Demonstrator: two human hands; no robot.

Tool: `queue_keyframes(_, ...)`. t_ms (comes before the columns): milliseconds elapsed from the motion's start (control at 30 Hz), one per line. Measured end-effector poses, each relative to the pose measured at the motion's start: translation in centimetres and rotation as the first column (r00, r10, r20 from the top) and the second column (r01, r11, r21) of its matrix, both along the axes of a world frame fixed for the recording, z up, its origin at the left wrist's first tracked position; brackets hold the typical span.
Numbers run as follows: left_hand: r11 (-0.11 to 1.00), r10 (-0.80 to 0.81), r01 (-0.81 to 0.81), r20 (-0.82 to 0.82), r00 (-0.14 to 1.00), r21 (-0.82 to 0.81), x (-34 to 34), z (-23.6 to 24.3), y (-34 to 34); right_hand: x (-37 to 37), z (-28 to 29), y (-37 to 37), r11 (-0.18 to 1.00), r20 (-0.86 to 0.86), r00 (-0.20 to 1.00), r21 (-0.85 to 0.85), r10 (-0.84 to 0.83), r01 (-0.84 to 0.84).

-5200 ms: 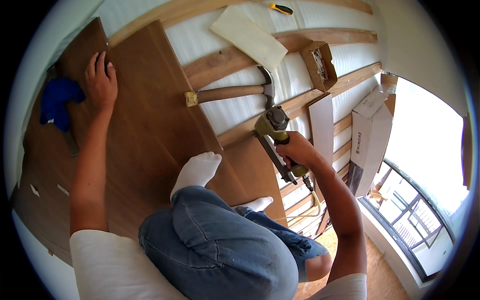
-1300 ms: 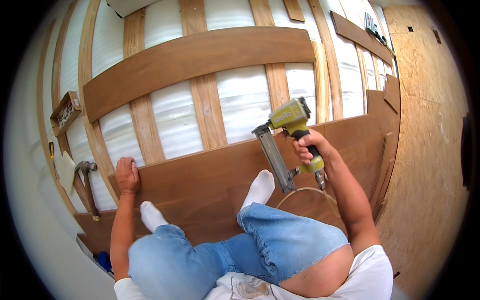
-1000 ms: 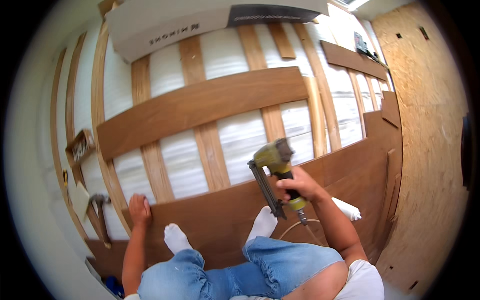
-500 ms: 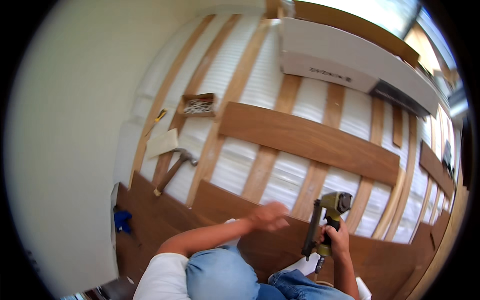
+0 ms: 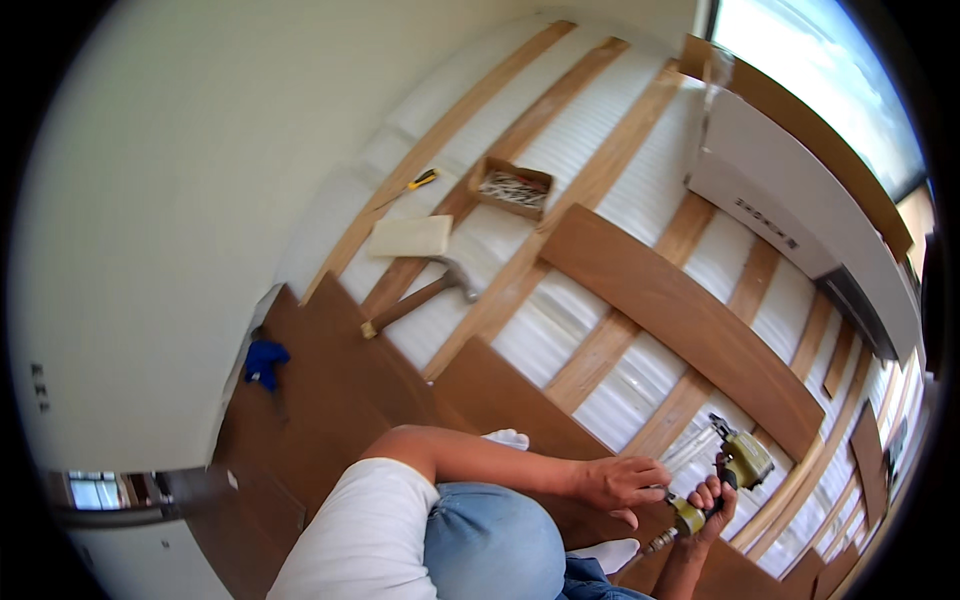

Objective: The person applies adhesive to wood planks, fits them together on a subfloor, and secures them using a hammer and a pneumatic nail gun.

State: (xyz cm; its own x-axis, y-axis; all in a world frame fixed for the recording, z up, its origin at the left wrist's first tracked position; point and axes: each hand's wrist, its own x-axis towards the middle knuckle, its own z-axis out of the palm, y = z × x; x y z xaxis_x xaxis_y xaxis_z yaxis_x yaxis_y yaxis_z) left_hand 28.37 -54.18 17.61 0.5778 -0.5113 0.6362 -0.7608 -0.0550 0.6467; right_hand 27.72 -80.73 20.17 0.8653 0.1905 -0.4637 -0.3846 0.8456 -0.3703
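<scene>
My right hand [image 5: 712, 508] grips a green and black nail gun [image 5: 748, 460] by its handle, in front of my knees. An air hose fitting [image 5: 662, 541] sticks out from the handle's lower end. My left hand [image 5: 622, 484] reaches across, its fingers closed at the rear end of the gun's long magazine. A pale, shiny strip [image 5: 690, 447] runs along the magazine toward the nose. Exactly what the left fingertips pinch is partly hidden. Beneath me lie brown floorboards [image 5: 500, 395], and a loose plank [image 5: 680, 315] rests beyond them across wooden battens [image 5: 595, 358].
A claw hammer [image 5: 415, 300], a cream-coloured block [image 5: 410, 236], a yellow-handled screwdriver [image 5: 420, 181] and a small box of metal pieces [image 5: 514, 188] lie ahead to the left. A long white carton [image 5: 780, 185] stands far right. A blue object [image 5: 264, 361] sits near the left wall.
My left hand has moved right onto the nail gun's magazine. The gun has been tipped and turned in my right hand. The whole view has rotated.
</scene>
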Motion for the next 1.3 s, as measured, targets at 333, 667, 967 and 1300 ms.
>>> queue_keyframes(333, 0.991, 0.131, -0.132, -0.023, 0.991, -0.023, -1.5, 0.1, 1.8, 0.6, -3.3, -3.1, 0.983, 0.033, 0.999, 0.179, 0.038, -0.043)
queue_keyframes(667, 0.971, 0.118, -0.01, -0.443, 0.889, 0.239, -4.2, 0.9, 8.5, 9.4, -2.0, -3.4, 0.953, 0.355, 0.919, -0.295, 0.171, -0.064)
queue_keyframes(967, 0.809, 0.074, -0.57, -0.936, 0.345, -0.146, -21.8, 3.6, 22.0, 11.4, 1.4, 11.9, -0.099, 0.262, 0.584, -0.853, 0.768, 0.512)
queue_keyframes(1300, 0.402, -0.03, -0.835, -0.916, 0.399, -0.377, -38.9, 7.9, 17.1, 7.5, -2.7, 25.4, -0.136, -0.157, 0.023, -0.756, 0.987, 0.64)
